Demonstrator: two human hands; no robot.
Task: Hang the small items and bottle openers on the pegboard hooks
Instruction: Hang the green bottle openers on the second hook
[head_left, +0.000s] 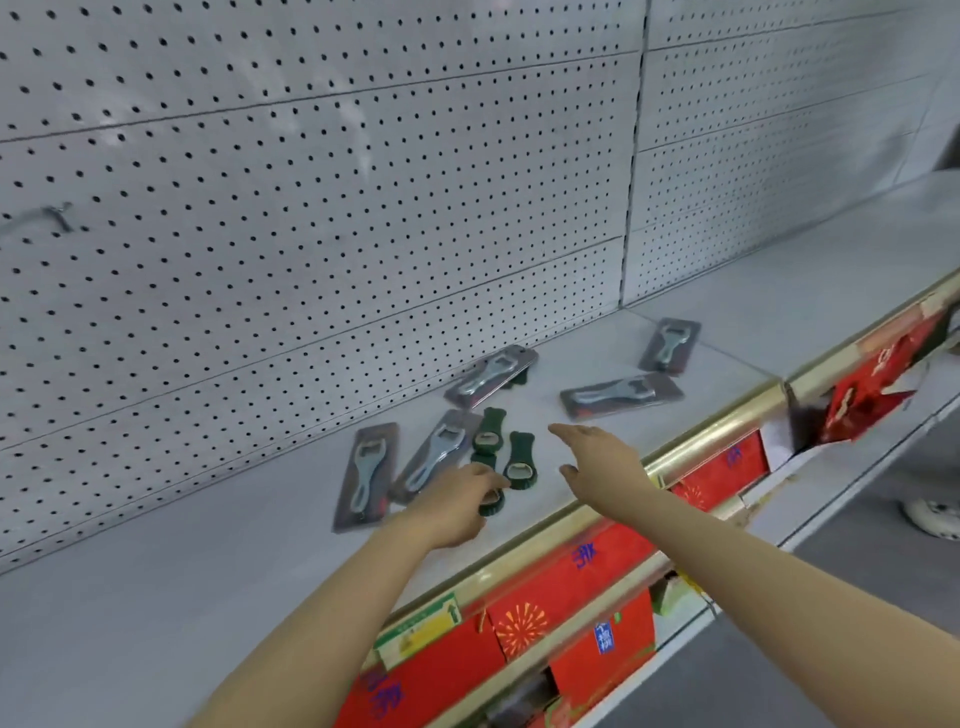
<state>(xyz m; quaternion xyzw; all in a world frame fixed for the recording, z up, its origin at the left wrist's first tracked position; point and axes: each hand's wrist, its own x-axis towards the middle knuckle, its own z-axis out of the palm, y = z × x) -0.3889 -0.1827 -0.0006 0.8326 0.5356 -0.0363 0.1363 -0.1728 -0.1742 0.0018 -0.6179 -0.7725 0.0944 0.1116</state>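
Several carded metal bottle openers lie flat on the grey shelf (156, 597): one at the left (366, 475), one beside it (434, 454), one near the pegboard (491, 375), and two more to the right (621, 396) (669, 345). Small dark green openers (521, 460) (488, 434) lie among them. My left hand (457, 501) reaches over another green opener (492, 503), its fingers curled down onto it. My right hand (597, 454) hovers open above the shelf, fingers straight, holding nothing. A single metal hook (57, 218) sticks out of the pegboard (311, 208) at the far left.
A gold-coloured rail (717, 431) edges the shelf front. Red boxes (571, 618) fill the shelf below. A second pegboard panel (779, 156) and shelf continue to the right. The shelf's left part holds no items.
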